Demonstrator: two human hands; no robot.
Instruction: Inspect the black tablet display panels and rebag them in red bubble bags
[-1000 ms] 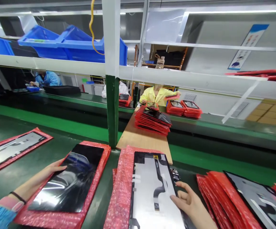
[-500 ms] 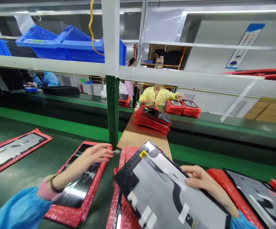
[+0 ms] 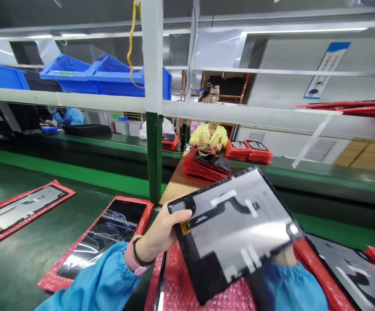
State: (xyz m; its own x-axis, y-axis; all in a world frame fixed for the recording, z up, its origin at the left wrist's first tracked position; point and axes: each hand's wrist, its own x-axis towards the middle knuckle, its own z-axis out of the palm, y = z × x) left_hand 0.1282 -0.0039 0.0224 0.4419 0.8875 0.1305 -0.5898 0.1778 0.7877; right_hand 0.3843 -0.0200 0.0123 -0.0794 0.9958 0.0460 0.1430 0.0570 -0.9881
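A flat screen panel with a grey back, black border and white tape strips is held up in front of me, tilted. My left hand grips its left corner, thumb on the back near a yellow label. At the panel's lower right, my right hand is mostly hidden behind it; its fingers do not show clearly. Under the panel lie red bubble-wrap sheets. To the left, a dark glossy panel rests on red bubble wrap.
More panels lie at the far left and right. A green post stands ahead, beside a red-wrapped stack. Blue bins sit overhead. A person in yellow works across the line.
My left hand has moved right and taken hold of the panel's left corner. The panel has been turned and raised, and my right hand has gone from its upper edge to behind its lower right.
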